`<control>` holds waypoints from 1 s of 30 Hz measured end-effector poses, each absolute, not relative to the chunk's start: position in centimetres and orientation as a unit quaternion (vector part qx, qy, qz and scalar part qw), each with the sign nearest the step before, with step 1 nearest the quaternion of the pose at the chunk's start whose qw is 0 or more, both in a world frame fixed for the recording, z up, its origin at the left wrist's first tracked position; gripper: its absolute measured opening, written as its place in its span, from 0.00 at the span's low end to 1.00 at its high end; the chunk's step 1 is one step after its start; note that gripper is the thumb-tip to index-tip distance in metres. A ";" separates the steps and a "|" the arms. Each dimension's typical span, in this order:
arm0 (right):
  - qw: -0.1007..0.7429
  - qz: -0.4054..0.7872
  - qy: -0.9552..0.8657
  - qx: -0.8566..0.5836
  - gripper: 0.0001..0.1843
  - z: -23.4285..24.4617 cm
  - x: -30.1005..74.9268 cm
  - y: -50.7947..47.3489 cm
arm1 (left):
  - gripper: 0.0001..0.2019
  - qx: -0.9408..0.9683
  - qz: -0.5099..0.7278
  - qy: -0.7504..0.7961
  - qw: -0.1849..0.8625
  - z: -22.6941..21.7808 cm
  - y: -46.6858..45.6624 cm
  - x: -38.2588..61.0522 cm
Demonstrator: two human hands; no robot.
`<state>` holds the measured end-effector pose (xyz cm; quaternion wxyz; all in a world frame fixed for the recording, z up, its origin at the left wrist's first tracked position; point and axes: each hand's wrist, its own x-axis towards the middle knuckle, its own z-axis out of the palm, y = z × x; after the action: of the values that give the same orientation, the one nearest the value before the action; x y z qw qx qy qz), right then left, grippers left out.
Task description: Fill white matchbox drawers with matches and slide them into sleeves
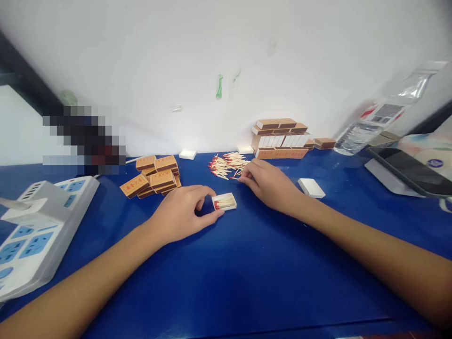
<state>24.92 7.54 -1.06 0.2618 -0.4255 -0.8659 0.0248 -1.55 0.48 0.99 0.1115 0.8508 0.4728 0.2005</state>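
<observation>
A small white matchbox tray [229,205] lies on the blue table, with several red-headed matches [222,204] in it. My left hand [185,209] grips the tray at its left end between thumb and forefinger. Beyond it is a loose pile of matches [228,165], heads mostly to the left. At the pile's near right edge my right hand [263,181] has its fingers pinched together on a single match [234,178], whose head points left. Its fingers cover part of the pile.
Closed matchboxes [162,178] are heaped at left; others form a stack [280,153] by the wall. White trays [310,187] lie about. A power strip [52,235] stands far left. A water bottle [367,125] and a phone [413,169] are at right.
</observation>
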 end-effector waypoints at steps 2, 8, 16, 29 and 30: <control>0.297 0.045 -0.872 -0.386 0.06 -0.3 24.5 6.6 | 0.15 0.851 0.204 0.471 0.111 0.9 0.5 -1.5; 0.230 0.088 -0.926 -0.285 0.07 0.8 23.1 3.7 | 0.17 0.851 0.207 0.471 0.104 0.8 0.6 -1.4; 0.289 -0.024 -0.887 -0.359 0.05 -0.2 24.7 6.8 | 0.15 0.851 0.201 0.473 0.110 0.9 0.4 -1.5; 0.269 0.001 -0.881 -0.389 0.04 -1.7 26.0 9.3 | 0.15 0.851 0.197 0.475 0.111 0.9 0.5 -1.5; 0.264 0.007 -0.882 -0.390 0.05 -1.7 26.0 9.3 | 0.15 0.851 0.196 0.475 0.112 0.9 0.5 -1.5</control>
<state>26.01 9.27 -1.65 0.2644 -0.3896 -0.8822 0.0067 -1.52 0.53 0.87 0.1118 0.8506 0.4748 0.1961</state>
